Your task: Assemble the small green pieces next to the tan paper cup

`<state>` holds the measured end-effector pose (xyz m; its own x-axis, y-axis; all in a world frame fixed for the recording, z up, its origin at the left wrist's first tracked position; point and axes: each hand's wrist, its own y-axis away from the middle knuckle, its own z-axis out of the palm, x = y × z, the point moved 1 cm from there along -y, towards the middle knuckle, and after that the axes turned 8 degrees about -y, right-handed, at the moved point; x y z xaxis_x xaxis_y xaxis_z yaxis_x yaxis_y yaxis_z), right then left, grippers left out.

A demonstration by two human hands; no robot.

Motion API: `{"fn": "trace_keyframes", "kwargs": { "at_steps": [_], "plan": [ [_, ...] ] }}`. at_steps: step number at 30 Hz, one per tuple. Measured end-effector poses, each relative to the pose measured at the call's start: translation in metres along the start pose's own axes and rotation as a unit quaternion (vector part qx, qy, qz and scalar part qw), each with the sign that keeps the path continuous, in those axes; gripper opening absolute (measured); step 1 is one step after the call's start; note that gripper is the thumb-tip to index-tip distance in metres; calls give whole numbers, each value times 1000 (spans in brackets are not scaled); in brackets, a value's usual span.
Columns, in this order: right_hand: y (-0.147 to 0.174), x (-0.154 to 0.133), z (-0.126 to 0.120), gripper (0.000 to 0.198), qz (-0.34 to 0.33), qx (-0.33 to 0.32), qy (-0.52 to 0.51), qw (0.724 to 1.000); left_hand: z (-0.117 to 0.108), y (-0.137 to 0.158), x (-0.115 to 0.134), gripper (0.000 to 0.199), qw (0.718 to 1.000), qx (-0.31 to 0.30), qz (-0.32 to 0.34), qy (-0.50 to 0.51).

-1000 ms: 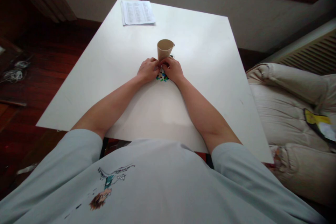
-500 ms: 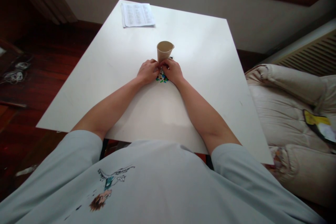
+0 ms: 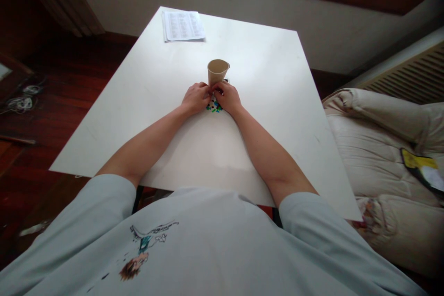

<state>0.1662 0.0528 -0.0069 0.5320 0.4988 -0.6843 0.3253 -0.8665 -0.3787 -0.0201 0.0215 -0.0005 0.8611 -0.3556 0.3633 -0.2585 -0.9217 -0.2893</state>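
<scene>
My left hand (image 3: 197, 96) and my right hand (image 3: 227, 95) meet at the middle of the white table, fingertips bent together and nearly touching. Whatever lies between the fingers is too small and too covered to name. A heap of small green, blue, white and dark pieces (image 3: 214, 105) lies on the tabletop between the two hands, partly hidden by them. Right behind the fingers stands a tan paper cup (image 3: 217, 71), wide mouth up, its lower part covered by my hands. A small dark and white item (image 3: 226, 80) shows just behind my right hand.
Printed sheets (image 3: 183, 26) lie in a stack at the far left corner of the white table (image 3: 270, 78). A beige sofa (image 3: 367, 148) with a yellow and black item (image 3: 421, 164) on it stands to the right. White cables (image 3: 21, 101) lie at the left.
The whole view has tilted up slightly, so the table sits a little lower in the picture. Both hands stay at the pieces, with only slight finger movement.
</scene>
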Motion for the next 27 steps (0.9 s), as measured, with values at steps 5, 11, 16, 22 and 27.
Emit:
{"fn": "trace_keyframes", "kwargs": {
  "at_steps": [5,11,16,22,27],
  "plan": [
    [0,-6,-2,27,-1,-1,-8,1000,-4,1,3,34,1000,-1,2,-2],
    [0,1,0,27,2,0,-5,1000,-7,2,6,33,1000,-5,-4,0],
    [-1,12,5,31,4,-2,2,1000,-5,2,4,35,1000,0,-1,-1],
    [-1,8,3,27,5,-4,9,1000,-3,2,2,35,1000,-2,0,-4],
    [-1,1,1,23,16,-4,15,1000,1,0,0,35,1000,2,2,4]
  ]
}}
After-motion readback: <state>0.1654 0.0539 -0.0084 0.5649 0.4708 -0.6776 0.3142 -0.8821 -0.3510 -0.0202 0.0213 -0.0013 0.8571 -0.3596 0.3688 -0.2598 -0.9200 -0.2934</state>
